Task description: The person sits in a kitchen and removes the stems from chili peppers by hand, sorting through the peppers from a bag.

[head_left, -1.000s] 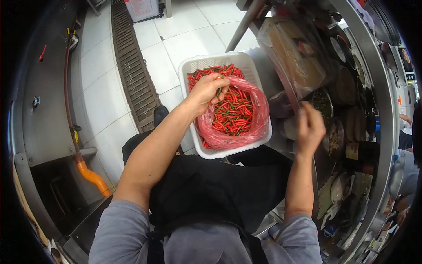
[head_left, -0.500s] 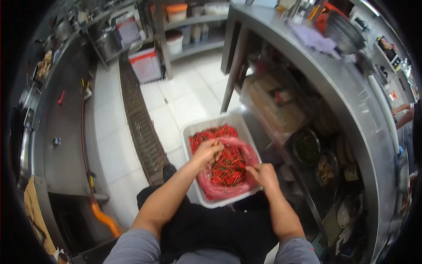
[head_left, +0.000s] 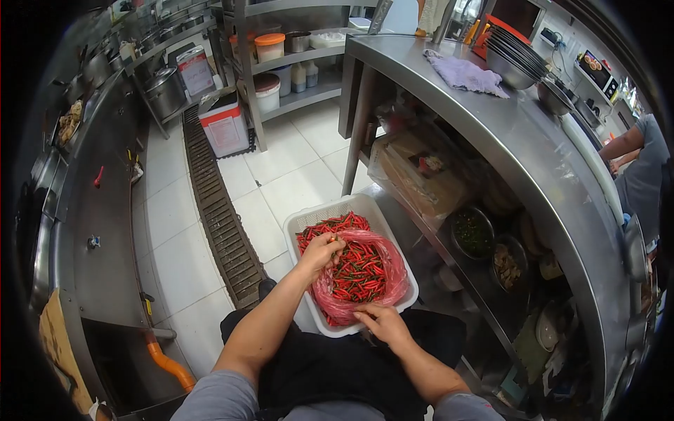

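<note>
A white plastic basket (head_left: 289,228) stands in front of my body, holding many red chilies (head_left: 354,223). On top of them sits a pinkish-red plastic bag (head_left: 397,270), its mouth spread wide, with more red and green chilies (head_left: 357,276) inside. My left hand (head_left: 321,254) is closed at the bag's left rim, with a small orange-red bit showing at its fingertips. At the near rim, my right hand (head_left: 385,325) pinches the bag's edge between thumb and fingers.
A steel counter (head_left: 533,147) curves along the right, with bowls (head_left: 474,231) on its lower shelf. A floor drain grate (head_left: 217,210) runs to the left. Farther off are a red-and-white tin (head_left: 225,130) and a shelf rack (head_left: 309,102). Another person (head_left: 642,161) is at far right.
My right hand has moved from the bag's right rim to its near rim. My left hand has shifted slightly left and down. The head view has tilted, showing more of the other person.
</note>
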`<state>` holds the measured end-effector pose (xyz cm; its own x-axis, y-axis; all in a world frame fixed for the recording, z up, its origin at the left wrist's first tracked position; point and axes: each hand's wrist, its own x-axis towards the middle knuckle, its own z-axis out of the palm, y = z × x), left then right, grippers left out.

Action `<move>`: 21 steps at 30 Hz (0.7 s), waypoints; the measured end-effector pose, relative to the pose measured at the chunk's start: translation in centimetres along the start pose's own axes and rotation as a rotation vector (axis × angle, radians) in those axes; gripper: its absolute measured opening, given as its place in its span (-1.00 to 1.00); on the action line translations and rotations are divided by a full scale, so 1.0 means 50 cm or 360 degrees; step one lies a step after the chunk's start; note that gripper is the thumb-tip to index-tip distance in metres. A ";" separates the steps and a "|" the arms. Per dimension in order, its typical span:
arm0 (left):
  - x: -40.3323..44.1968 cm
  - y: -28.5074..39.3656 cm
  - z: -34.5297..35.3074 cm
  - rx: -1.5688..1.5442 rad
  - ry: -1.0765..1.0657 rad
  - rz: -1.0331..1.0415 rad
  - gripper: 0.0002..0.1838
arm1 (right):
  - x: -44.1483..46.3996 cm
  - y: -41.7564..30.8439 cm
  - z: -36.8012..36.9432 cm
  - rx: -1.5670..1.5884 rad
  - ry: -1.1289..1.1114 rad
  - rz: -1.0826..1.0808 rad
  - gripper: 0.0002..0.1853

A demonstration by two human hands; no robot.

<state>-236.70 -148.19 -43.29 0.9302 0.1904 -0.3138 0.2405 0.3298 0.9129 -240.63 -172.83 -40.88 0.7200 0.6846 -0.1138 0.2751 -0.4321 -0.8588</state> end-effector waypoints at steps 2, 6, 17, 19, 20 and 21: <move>-0.003 -0.001 0.000 0.0016 -0.0017 0.0013 -0.87 | 0.001 0.007 0.016 -0.0003 -0.0009 -0.0170 -0.76; -0.012 0.006 0.000 0.0010 0.0033 -0.0043 -0.88 | 0.004 -0.055 0.006 0.0328 -0.0094 0.0032 -0.77; -0.002 0.007 -0.001 0.0063 0.0041 -0.0036 -0.88 | -0.016 -0.258 -0.035 0.1065 -0.0185 -0.0334 -0.81; -0.005 0.009 0.002 0.0070 0.0033 -0.0012 -0.88 | -0.015 -0.268 -0.037 0.1023 -0.0190 -0.0454 -0.81; -0.007 0.012 0.004 0.0062 0.0041 -0.0028 -0.88 | -0.010 -0.271 -0.038 0.1035 -0.0192 -0.0458 -0.82; -0.013 0.012 0.006 0.0051 0.0053 -0.0051 -0.88 | -0.009 -0.273 -0.037 0.1049 -0.0199 -0.0454 -0.83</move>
<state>-237.07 -148.39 -42.45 0.9123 0.2110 -0.3510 0.2791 0.3067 0.9100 -243.52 -168.33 -28.16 0.5885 0.7968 0.1370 -0.0281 0.1895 -0.9815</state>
